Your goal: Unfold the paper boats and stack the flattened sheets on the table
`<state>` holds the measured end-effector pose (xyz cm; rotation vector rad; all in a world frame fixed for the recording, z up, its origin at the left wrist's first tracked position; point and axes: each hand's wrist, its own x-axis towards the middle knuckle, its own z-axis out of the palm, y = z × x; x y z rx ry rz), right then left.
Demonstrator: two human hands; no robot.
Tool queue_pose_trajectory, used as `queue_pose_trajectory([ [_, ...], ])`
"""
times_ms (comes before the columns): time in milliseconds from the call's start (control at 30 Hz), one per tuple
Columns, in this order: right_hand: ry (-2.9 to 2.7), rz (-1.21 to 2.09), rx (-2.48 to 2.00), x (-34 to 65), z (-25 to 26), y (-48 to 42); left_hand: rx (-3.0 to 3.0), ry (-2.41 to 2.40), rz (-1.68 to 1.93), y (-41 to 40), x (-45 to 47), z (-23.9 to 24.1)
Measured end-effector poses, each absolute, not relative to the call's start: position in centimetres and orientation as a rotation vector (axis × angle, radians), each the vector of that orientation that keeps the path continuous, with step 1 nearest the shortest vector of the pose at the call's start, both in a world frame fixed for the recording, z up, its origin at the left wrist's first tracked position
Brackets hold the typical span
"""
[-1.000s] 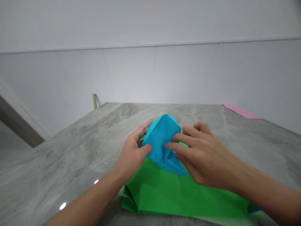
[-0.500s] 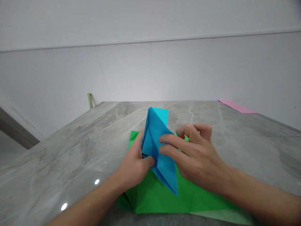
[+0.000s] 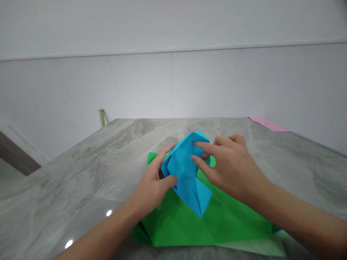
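A partly folded blue paper [image 3: 187,173] is held just above a green sheet [image 3: 217,220] on the grey marble table [image 3: 81,173]. My left hand [image 3: 153,184] grips the blue paper's left edge, thumb on top and fingers behind. My right hand [image 3: 230,166] pinches its upper right part with the index and middle fingers stretched across the paper. The paper's lower point hangs over the green sheet.
A paler sheet [image 3: 257,247] sticks out from under the green one at the near right. A pink sheet [image 3: 267,124] lies at the table's far right edge. A small green post [image 3: 101,117] stands at the far left corner, against the white wall.
The blue paper stood up narrow half a second ago; now it is spread wider and lower. My right fingers have moved up toward its top edge. My left hand kept its grip.
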<state>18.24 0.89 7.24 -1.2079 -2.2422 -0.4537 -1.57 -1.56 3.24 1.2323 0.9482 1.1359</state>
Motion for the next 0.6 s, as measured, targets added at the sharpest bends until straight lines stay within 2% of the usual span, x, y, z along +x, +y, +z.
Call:
queue_pose_trajectory([
  [167, -2.194, -0.012, -1.439, 18.1, 7.6, 1.4, 1.404, 0.924, 1.038, -2.4, -1.4, 3.1],
  [600, -1.767, 0.891, -1.126, 18.1, 9.2, 1.0, 1.777, 1.055, 1.151, -2.3, -1.6, 2.8],
])
